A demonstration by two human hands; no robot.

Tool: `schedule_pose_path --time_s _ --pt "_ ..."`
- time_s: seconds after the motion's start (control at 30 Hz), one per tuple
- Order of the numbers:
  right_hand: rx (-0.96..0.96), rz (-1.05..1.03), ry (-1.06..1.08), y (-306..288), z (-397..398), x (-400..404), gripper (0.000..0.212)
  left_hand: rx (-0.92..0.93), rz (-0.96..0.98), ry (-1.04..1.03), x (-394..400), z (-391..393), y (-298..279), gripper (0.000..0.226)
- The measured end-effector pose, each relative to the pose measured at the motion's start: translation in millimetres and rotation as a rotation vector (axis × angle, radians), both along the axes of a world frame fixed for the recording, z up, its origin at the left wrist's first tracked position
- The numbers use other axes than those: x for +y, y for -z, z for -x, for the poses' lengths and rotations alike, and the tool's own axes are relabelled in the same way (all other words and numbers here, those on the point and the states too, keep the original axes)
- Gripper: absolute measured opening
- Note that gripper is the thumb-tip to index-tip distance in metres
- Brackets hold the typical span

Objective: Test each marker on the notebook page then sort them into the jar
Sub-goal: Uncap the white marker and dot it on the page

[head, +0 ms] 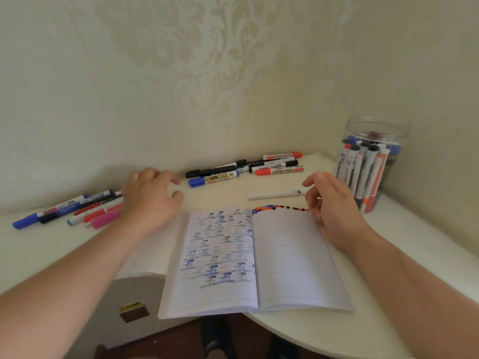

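Head view — your hands, left (150, 195) and right (329, 200), hover loosely open, holding nothing, over the notebook (256, 257); jar (368, 164) right.

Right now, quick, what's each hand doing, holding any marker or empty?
Left hand: open, fingers loosely curled, holding nothing, beside the left marker pile.
Right hand: open, fingers relaxed, holding nothing, at the notebook top right corner.

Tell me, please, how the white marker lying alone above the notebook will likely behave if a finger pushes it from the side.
The white marker looks round and smooth, so it would probably roll over the table rather than slide. It looks slim, so likely light and stiff. It lies apart from the notebook, so little would stop it early.
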State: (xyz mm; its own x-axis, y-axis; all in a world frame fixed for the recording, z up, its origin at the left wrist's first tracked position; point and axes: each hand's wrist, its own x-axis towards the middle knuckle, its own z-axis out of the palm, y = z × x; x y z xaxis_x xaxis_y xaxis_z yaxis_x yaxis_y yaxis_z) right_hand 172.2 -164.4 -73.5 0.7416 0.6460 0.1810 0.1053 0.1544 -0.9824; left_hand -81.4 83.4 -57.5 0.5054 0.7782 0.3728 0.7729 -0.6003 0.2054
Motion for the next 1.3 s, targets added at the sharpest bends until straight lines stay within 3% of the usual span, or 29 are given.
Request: schedule_pose_path --time_s 0.17,0.27,0.37,0.47,0.53,0.7,0.8,0.93,1.0,1.1,1.17,1.23,1.3 --pt "0.167 -0.07 0.073 -5 -3 0 0.025 0.065 0.178 0.331 -63 -109 -8 0.036" --pt "0.146 -0.065 0.086 -3 -4 -2 0.023 0.225 0.193 0.344 -80 -142 6 0.04" --pt "0.079 -0.031 0.049 -4 -3 -3 0.015 0.123 0.157 0.343 -80 -147 12 0.025" --pt "-0.086 0.044 0.03 -3 0 -3 0.025 -0.118 0.117 0.389 -84 -135 3 0.012" --pt "-0.276 0.078 0.043 -4 4 -5 0.026 -0.285 0.201 0.436 -90 -124 -9 0.009" --pt "-0.776 0.162 0.084 -4 12 -6 0.077 -0.391 0.386 0.632 -105 -98 -18 0.006" --pt "-0.789 0.135 0.059 -3 12 -4 0.075 -0.425 0.464 0.72 -114 -95 -15 0.01" --pt "-0.895 0.101 0.138 2 10 -3 0.044 -0.181 0.433 0.753 -119 -99 -9 0.006" --pt "-0.82 0.18 0.217 0 9 -3 0.027 -0.138 0.448 0.755 -118 -98 -6 0.013" --pt "-0.533 0.249 0.243 -8 4 -3 0.028 -0.214 0.486 0.798 -114 -95 -5 0.029" --pt "-0.254 0.089 0.092 -13 3 -4 0.029 -0.278 0.473 0.821 -109 -94 -3 0.042" --pt "0.097 -0.079 -0.163 -18 6 -5 0.048 -0.301 0.401 0.799 -106 -95 2 0.042" --pt "0.311 -0.109 -0.321 -22 7 -5 0.051 -0.278 0.31 0.786 -106 -97 4 0.046"
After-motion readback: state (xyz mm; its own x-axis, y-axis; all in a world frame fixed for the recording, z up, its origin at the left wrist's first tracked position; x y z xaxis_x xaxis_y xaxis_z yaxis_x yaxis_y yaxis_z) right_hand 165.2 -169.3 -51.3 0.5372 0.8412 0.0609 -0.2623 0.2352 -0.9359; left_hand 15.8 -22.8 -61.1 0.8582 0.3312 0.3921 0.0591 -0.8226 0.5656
